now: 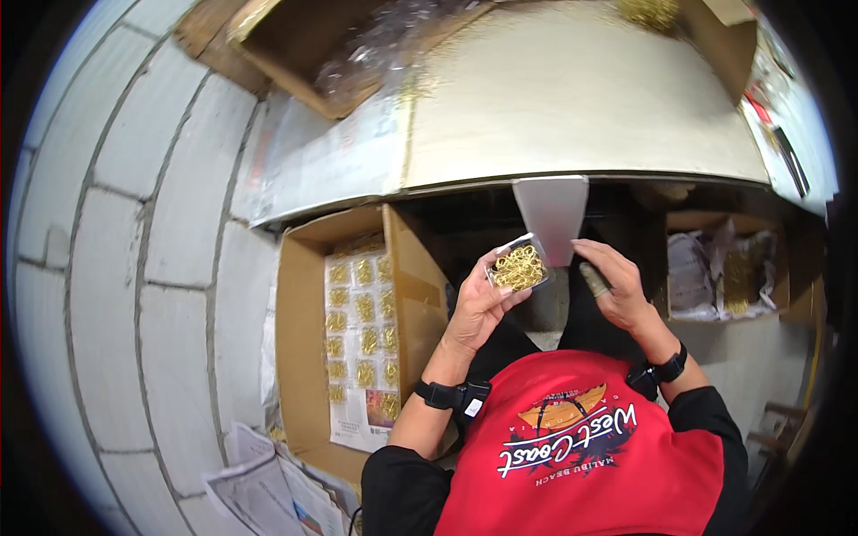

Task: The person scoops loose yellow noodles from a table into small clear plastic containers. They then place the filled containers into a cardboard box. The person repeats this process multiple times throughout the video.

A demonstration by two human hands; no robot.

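Observation:
My left hand (480, 308) is closed on a small clear plastic box (519, 267) filled with gold-coloured metal pieces that look like small hooks or rings. The box is tilted up in front of my lap. To its right, my right hand (617, 284) holds nothing, its fingers stretched out and a tan covering on the thumb. Those fingertips are close to the lower end of a grey metal chute (551, 214) that slopes down from the table's front edge. Whether they touch it I cannot tell.
At my left stands a cardboard carton (420, 288) with rows of similar filled boxes (365, 309). A second carton (786, 268) with paper and gold pieces is at right. On the pale table (572, 107) sit an open carton (295, 76) of clear plastic and a gold heap (648, 12).

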